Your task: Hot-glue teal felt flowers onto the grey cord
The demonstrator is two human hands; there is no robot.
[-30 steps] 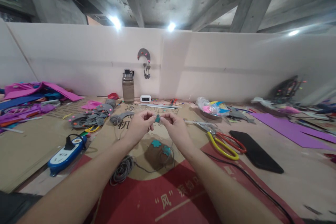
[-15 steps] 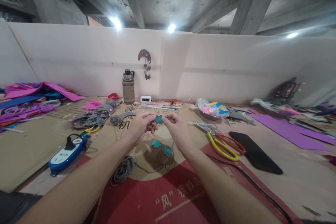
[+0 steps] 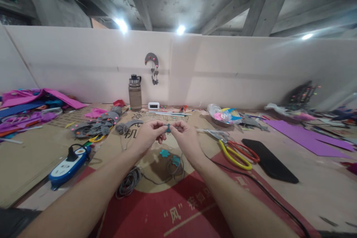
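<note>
Between the fingertips of my left hand (image 3: 153, 134) and my right hand (image 3: 182, 134) is a small teal felt flower (image 3: 168, 128), mostly covered by the thumbs. Both hands are closed in a pinch on it, above the cardboard. Below them lie a second teal flower (image 3: 164, 153) and a third teal flower (image 3: 175, 160), the latter beside a loop of grey cord. That cord runs left to a coiled grey bundle (image 3: 128, 182) near my left forearm.
Scissors with yellow and red handles (image 3: 237, 154) and a black phone (image 3: 270, 160) lie on the right. A blue-white power strip (image 3: 69, 165) sits left. Behind stand a water bottle (image 3: 135, 95), a small white clock (image 3: 153, 105) and a bowl of wrapped scraps (image 3: 224, 116).
My thumbs and fingers have drawn closer together over the teal flower, which now looks folded or squeezed and shows less. The other flowers and the cord lie as before.
</note>
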